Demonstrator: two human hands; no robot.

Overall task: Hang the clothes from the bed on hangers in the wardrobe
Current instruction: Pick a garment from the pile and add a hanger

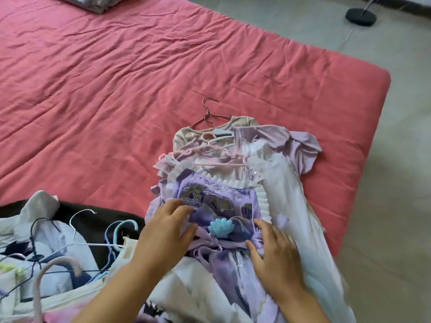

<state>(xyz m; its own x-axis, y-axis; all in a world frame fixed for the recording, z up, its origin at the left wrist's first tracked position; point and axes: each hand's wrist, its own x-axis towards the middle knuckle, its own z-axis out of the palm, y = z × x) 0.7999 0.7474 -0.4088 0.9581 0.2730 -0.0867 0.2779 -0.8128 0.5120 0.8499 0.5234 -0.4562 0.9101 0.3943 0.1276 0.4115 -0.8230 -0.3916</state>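
Observation:
A purple embroidered dress (217, 201) with a white ruffled collar lies on top of a pile on the red bed (116, 78). A blue shell ornament (221, 227) sits at its waist. My left hand (166, 231) rests flat on the bodice, left of the shell. My right hand (274, 255) presses flat on the dress to the right of the shell. Under it lie a lilac garment (298, 145) and a beige top (186, 136), with a pink hanger (210, 152), a pale blue hanger (221, 132) and a dark wire hanger (207, 115).
At lower left lies a second heap of white and patterned clothes (46, 252) with several hangers (77, 231) tangled on it. A grey pillow (93, 2) sits at the bed's far end. A black round stand base (361, 17) is on the grey floor.

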